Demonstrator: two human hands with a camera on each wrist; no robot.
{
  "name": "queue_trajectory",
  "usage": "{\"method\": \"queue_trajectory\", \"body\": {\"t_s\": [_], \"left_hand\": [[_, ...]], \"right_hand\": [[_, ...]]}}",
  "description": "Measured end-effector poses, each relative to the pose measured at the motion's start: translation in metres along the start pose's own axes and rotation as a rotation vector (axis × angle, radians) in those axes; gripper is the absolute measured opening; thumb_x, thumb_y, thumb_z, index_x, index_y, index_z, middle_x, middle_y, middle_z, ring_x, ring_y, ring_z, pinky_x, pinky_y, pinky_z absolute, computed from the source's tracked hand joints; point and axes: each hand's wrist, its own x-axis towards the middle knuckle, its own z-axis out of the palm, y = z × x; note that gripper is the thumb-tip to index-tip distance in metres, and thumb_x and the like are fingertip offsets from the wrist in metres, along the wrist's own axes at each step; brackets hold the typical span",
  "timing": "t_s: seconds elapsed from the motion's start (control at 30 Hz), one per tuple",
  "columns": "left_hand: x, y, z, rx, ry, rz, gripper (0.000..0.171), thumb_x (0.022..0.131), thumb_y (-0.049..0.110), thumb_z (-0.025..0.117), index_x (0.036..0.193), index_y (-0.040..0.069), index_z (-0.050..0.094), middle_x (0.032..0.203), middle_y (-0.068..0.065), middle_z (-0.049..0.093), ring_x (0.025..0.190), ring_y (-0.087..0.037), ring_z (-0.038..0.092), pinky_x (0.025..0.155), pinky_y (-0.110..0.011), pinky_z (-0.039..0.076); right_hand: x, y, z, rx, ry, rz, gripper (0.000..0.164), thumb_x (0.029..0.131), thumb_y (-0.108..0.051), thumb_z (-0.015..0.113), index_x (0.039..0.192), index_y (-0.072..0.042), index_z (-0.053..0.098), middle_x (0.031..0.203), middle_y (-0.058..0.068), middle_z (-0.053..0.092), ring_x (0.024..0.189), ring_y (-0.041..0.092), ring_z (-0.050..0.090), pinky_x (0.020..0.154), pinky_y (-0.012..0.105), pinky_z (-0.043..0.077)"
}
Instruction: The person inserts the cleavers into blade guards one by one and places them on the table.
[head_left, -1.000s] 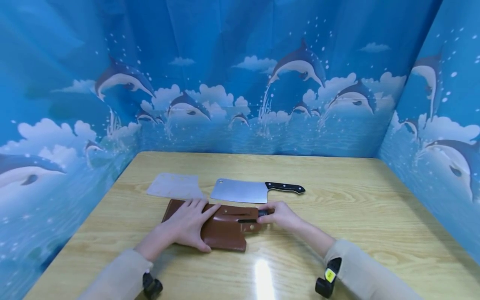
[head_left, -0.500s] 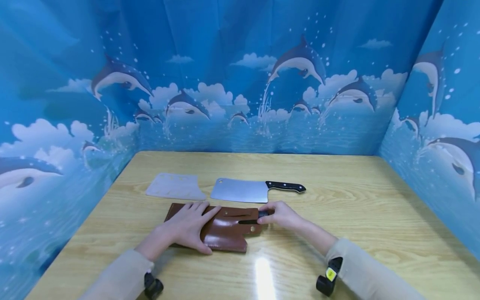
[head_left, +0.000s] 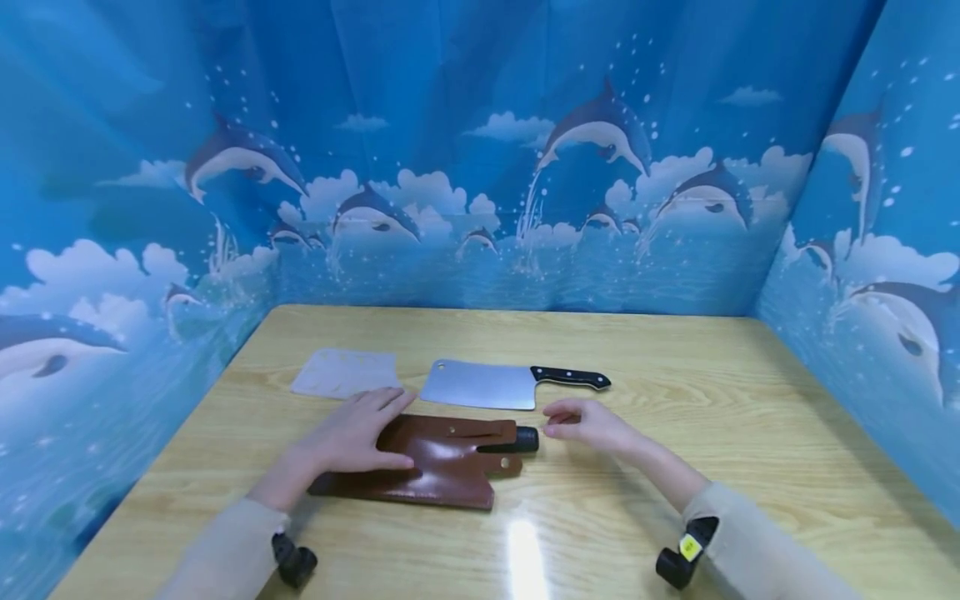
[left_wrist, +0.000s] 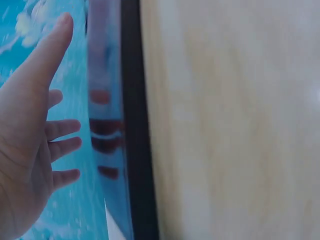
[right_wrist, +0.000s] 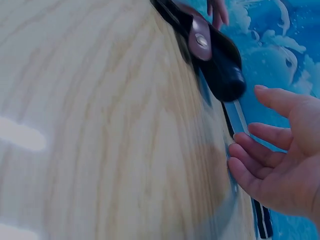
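Note:
A brown leather knife sheath (head_left: 442, 467) lies on the table near the middle, its snap strap undone. A short black handle end (head_left: 529, 439) sticks out of its right end; any blade is hidden inside. My left hand (head_left: 348, 437) is over the sheath's left part with fingers spread. In the left wrist view, the left fingers (left_wrist: 64, 149) are raised off the glossy leather, which mirrors them. Just right of the handle, my right hand (head_left: 588, 427) has loosely bent fingers and holds nothing; the right wrist view shows a gap between its thumb (right_wrist: 275, 97) and the handle.
Behind the sheath lies a cleaver (head_left: 480, 385) with its black handle (head_left: 573, 377) pointing right. Left of it is a translucent whitish cleaver-shaped sheet (head_left: 345, 372). A dolphin-print curtain (head_left: 480, 167) surrounds the back and sides of the wooden table (head_left: 675, 375).
My right hand has let go of the black handle and moved right. My left hand has lifted from the sheath and shifted left. The sheath has moved slightly toward me.

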Motion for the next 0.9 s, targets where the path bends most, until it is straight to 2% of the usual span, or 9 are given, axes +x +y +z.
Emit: {"method": "queue_trajectory", "body": {"t_s": [0.13, 0.27, 0.4, 0.53, 0.67, 0.8, 0.9], "left_hand": [[-0.003, -0.021, -0.007, 0.008, 0.066, -0.041, 0.092, 0.078, 0.066, 0.056, 0.141, 0.002, 0.037, 0.138, -0.021, 0.041, 0.126, -0.039, 0.037, 0.102, -0.054, 0.028], [-0.007, -0.043, -0.015, 0.027, 0.145, -0.070, 0.083, 0.079, 0.052, 0.064, 0.137, -0.004, 0.041, 0.132, -0.025, 0.046, 0.119, -0.041, 0.043, 0.099, -0.054, 0.031], [-0.011, -0.063, -0.023, 0.029, 0.176, -0.132, 0.077, 0.081, 0.040, 0.067, 0.135, -0.008, 0.040, 0.129, -0.029, 0.047, 0.117, -0.045, 0.043, 0.098, -0.056, 0.031], [-0.012, -0.080, -0.029, -0.006, 0.147, -0.234, 0.076, 0.084, 0.034, 0.066, 0.137, -0.010, 0.035, 0.133, -0.032, 0.040, 0.121, -0.048, 0.036, 0.100, -0.058, 0.026], [-0.012, -0.095, -0.032, -0.018, 0.093, -0.309, 0.081, 0.084, 0.037, 0.065, 0.138, -0.012, 0.030, 0.137, -0.033, 0.034, 0.125, -0.050, 0.029, 0.101, -0.060, 0.021], [-0.010, -0.105, -0.032, -0.024, 0.025, -0.350, 0.090, 0.080, 0.042, 0.067, 0.140, -0.011, 0.025, 0.140, -0.034, 0.028, 0.126, -0.051, 0.024, 0.101, -0.063, 0.018], [-0.006, -0.109, -0.030, -0.032, -0.009, -0.356, 0.094, 0.078, 0.042, 0.069, 0.141, -0.010, 0.024, 0.142, -0.033, 0.026, 0.128, -0.050, 0.022, 0.101, -0.064, 0.016]], "right_hand": [[-0.005, 0.005, -0.016, -0.029, 0.046, 0.004, 0.046, 0.089, -0.022, 0.062, 0.122, 0.009, 0.054, 0.106, 0.013, 0.063, 0.100, 0.027, 0.057, 0.083, 0.035, 0.048], [-0.009, 0.012, -0.033, -0.051, 0.120, 0.010, 0.047, 0.090, -0.027, 0.061, 0.122, 0.008, 0.055, 0.107, 0.014, 0.062, 0.099, 0.025, 0.058, 0.079, 0.033, 0.049], [-0.012, 0.018, -0.050, -0.049, 0.215, -0.018, 0.053, 0.089, -0.034, 0.061, 0.119, 0.009, 0.055, 0.108, 0.016, 0.062, 0.095, 0.021, 0.058, 0.076, 0.032, 0.048], [-0.010, 0.026, -0.066, -0.032, 0.287, -0.007, 0.056, 0.088, -0.034, 0.062, 0.122, 0.010, 0.053, 0.113, 0.020, 0.060, 0.099, 0.026, 0.057, 0.080, 0.036, 0.047], [-0.004, 0.034, -0.075, -0.054, 0.317, 0.053, 0.054, 0.089, -0.028, 0.061, 0.127, 0.008, 0.049, 0.120, 0.024, 0.055, 0.109, 0.035, 0.052, 0.087, 0.042, 0.044], [0.006, 0.041, -0.079, -0.056, 0.300, 0.095, 0.053, 0.090, -0.023, 0.061, 0.130, 0.008, 0.046, 0.125, 0.025, 0.051, 0.113, 0.036, 0.049, 0.089, 0.042, 0.043], [0.015, 0.046, -0.078, -0.042, 0.271, 0.119, 0.054, 0.089, -0.022, 0.061, 0.132, 0.007, 0.045, 0.129, 0.025, 0.049, 0.115, 0.036, 0.047, 0.091, 0.043, 0.042]]}}
